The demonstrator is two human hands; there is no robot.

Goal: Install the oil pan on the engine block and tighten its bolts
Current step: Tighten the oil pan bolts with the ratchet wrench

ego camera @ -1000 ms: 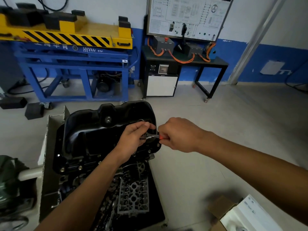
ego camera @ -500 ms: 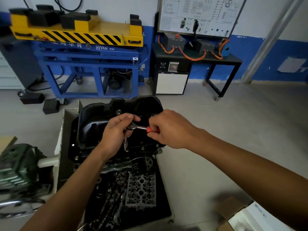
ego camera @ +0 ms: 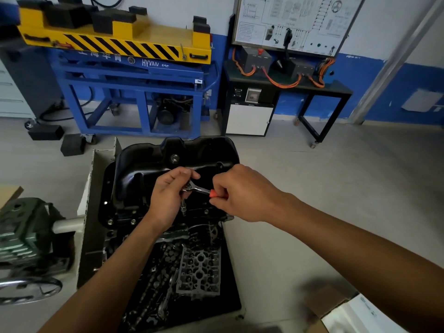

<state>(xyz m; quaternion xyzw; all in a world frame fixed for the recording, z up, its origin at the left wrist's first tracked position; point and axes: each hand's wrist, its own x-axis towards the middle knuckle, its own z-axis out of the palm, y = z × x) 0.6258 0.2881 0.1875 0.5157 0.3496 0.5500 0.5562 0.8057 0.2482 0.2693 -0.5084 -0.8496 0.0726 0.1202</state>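
- Head view: your left hand point(ego camera: 168, 197) is curled round the head of a small ratchet point(ego camera: 197, 187), thumb laid across the top and fingers wrapped underneath. The grip is closed and firm, and the palm faces the pan.
- Your right hand point(ego camera: 242, 193) pinches the ratchet's red grip between thumb and bent fingers. The rest of the hand is folded in, and only a stub of red shows.
- The two hands sit close together, joined by the short chrome handle, which slants down from left to right.
- A slim extension point(ego camera: 183, 209) drops straight down from the ratchet head, below your left palm, towards the near flange of the pan. Its tip looks to meet the flange, though I cannot tell whether it is seated on a bolt.
- The black oil pan point(ego camera: 153, 169) lies in the middle of the view, just beyond your hands. It sits on top of the engine block point(ego camera: 173, 233) with its flange flat against it.
- Several bolts point(ego camera: 132, 221) show along the near edge of the flange, to the left of your left wrist.
- Below the block, a grey cylinder head point(ego camera: 199, 270) lies on a black mat point(ego camera: 230, 296) among other loose metal parts.
- A green machine point(ego camera: 21, 236) stands at your left, and an open cardboard box point(ego camera: 319, 306) sits on the floor at lower right.
- Against the far wall stand a blue stand with a yellow striped top point(ego camera: 134, 75) and a dark bench with orange cables point(ego camera: 288, 80).
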